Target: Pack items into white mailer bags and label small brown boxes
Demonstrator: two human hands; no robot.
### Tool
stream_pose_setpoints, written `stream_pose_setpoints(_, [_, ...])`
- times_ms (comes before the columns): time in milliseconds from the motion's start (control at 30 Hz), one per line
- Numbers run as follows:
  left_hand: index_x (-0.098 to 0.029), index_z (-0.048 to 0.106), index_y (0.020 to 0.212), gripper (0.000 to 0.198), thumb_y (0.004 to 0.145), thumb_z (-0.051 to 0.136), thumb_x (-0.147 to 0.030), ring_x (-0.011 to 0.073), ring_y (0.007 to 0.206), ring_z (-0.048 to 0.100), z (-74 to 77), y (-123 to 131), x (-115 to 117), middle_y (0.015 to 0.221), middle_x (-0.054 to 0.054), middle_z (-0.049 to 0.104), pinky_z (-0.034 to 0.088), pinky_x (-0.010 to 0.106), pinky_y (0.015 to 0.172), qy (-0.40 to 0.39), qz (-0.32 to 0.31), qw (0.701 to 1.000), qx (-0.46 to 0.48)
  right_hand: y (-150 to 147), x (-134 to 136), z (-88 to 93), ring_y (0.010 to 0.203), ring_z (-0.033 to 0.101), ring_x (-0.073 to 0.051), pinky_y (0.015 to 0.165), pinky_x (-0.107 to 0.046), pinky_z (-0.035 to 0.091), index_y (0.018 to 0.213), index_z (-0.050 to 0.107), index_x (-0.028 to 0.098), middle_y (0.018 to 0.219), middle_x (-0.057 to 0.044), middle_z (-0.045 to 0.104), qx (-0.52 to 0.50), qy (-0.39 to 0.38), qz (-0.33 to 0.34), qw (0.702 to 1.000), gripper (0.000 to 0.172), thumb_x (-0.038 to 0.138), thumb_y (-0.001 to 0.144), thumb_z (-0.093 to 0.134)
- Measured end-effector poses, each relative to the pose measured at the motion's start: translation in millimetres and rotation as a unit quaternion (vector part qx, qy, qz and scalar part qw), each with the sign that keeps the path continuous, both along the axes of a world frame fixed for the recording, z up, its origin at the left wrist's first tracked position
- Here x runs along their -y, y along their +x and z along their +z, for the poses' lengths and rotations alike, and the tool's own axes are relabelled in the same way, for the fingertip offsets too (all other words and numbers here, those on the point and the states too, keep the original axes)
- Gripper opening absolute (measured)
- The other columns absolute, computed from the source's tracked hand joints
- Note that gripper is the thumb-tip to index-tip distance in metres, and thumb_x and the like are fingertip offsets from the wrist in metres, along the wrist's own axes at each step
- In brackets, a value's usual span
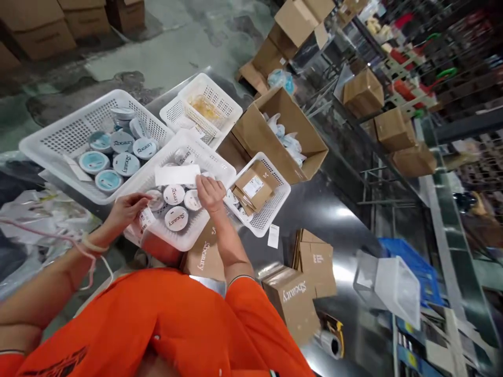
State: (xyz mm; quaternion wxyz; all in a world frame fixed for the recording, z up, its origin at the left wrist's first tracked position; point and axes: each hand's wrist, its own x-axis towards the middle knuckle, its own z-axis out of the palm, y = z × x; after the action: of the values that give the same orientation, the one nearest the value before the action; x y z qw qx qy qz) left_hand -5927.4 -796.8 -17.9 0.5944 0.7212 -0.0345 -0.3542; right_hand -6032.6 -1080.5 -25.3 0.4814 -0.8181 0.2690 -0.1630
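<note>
My right hand [211,195] pinches the right end of a blank white paper slip [177,175] above a white basket [198,232]. Several round white-lidded tubs [176,218] lie in that basket, some partly covered by the slip. At the basket's left side, my left hand [131,207] has its fingers closed at a tub with a clear, shiny cover [155,200]; whether it grips the tub is unclear. A printed label [146,219] shows just below those fingers. Behind and to the left, a larger white basket [47,137] holds several blue-and-white tubs [126,164].
A small basket [261,225] with folded cardboard stands right of my right hand. Beyond it is an open carton [314,152] with plastic-wrapped items. Cardboard boxes [293,303] and a tape dispenser [332,340] lie on the metal table [346,214]. Plastic bags [51,225] hang at left.
</note>
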Motion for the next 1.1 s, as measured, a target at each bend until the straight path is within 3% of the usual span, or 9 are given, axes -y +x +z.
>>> stream_pose_setpoints(167, [-0.022,0.074,0.103,0.066,0.059,0.102,-0.062,0.0146,0.054,0.05,-9.9,2.8,7.6,0.06,-0.004,0.061,0.037,0.023,0.052,0.003,0.011,0.999,-0.043,76.3,65.6,-5.3,0.062,0.063,-0.013,0.063,-0.024,0.053,0.071,0.062,0.024,0.061,0.004,0.062,0.003,0.171,-0.177,0.969,0.032,0.025,0.097,0.08])
stream_pose_setpoints(300, [-0.026,0.066,0.105,0.063,0.063,0.101,-0.057,0.0155,0.053,0.052,-13.6,2.1,11.4,0.061,-0.006,0.06,0.042,0.024,0.053,-0.019,0.01,0.997,-0.076,135.2,121.6,-6.3,0.046,0.042,-0.006,0.046,-0.018,0.033,0.062,0.05,0.023,0.05,0.008,0.049,-0.069,0.317,-0.237,0.916,0.045,0.01,0.096,0.076])
stream_pose_setpoints(433, [-0.025,0.076,0.096,0.049,0.062,0.098,-0.051,0.0174,0.057,0.055,-14.0,3.7,11.0,0.063,-0.002,0.063,0.045,0.027,0.056,-0.009,-0.024,0.998,-0.065,171.4,145.0,-13.2,0.043,0.038,-0.006,0.041,-0.015,0.027,0.067,0.052,0.023,0.048,0.009,0.046,-0.107,0.34,-0.244,0.902,0.042,0.009,0.096,0.079])
stream_pose_setpoints(633, [-0.023,0.084,0.076,0.033,0.064,0.09,-0.054,0.0359,0.094,0.076,-6.1,5.2,10.3,0.091,0.015,0.082,0.061,0.04,0.08,0.025,-0.068,0.997,-0.004,182.3,149.0,-7.9,0.044,0.048,-0.009,0.04,-0.017,0.029,0.085,0.065,0.019,0.056,0.002,0.061,-0.151,0.287,-0.245,0.913,0.028,0.028,0.106,0.082])
stream_pose_setpoints(700, [-0.022,0.085,0.085,0.038,0.067,0.089,-0.054,0.0321,0.087,0.073,0.7,1.6,12.1,0.088,0.012,0.08,0.059,0.04,0.078,0.017,-0.06,0.998,0.003,156.3,132.5,2.6,0.047,0.053,-0.01,0.044,-0.018,0.034,0.092,0.07,0.018,0.06,0.002,0.065,-0.109,0.231,-0.215,0.943,0.025,0.034,0.104,0.085])
stream_pose_setpoints(767, [-0.02,0.085,0.098,0.043,0.071,0.088,-0.053,0.0248,0.076,0.066,8.5,-4.2,15.0,0.079,0.006,0.072,0.055,0.037,0.073,-0.013,-0.042,0.999,0.011,111.8,95.0,12.5,0.057,0.064,-0.012,0.053,-0.019,0.045,0.098,0.076,0.017,0.066,0.002,0.07,-0.05,0.233,-0.115,0.965,0.023,0.03,0.093,0.094])
stream_pose_setpoints(900, [-0.019,0.081,0.116,0.046,0.079,0.087,-0.045,0.0169,0.066,0.054,21.5,-16.4,21.4,0.073,-0.001,0.062,0.045,0.031,0.066,-0.054,-0.01,0.998,0.043,4.0,-31.7,16.0,0.096,0.083,-0.024,0.077,-0.028,0.064,0.099,0.084,0.023,0.097,-0.003,0.084,-0.027,0.372,0.152,0.915,0.05,0.021,0.057,0.11])
stream_pose_setpoints(1000, [-0.018,0.075,0.128,0.054,0.084,0.089,-0.045,0.0186,0.073,0.063,26.6,-21.0,21.7,0.08,0.001,0.072,0.05,0.03,0.07,-0.084,-0.008,0.996,0.036,-51.5,-115.8,6.2,0.082,0.077,-0.021,0.072,-0.029,0.063,0.083,0.08,0.023,0.083,0.0,0.08,-0.007,0.409,0.073,0.91,0.037,0.036,0.061,0.108])
stream_pose_setpoints(1100, [-0.015,0.072,0.126,0.062,0.082,0.096,-0.052,0.023,0.089,0.074,27.6,-25.7,13.2,0.093,0.007,0.083,0.056,0.032,0.08,-0.111,-0.07,0.991,-0.032,-78.3,-147.9,-0.8,0.064,0.065,-0.015,0.062,-0.026,0.057,0.074,0.074,0.023,0.07,0.003,0.073,0.059,0.424,-0.069,0.901,0.036,0.047,0.071,0.101])
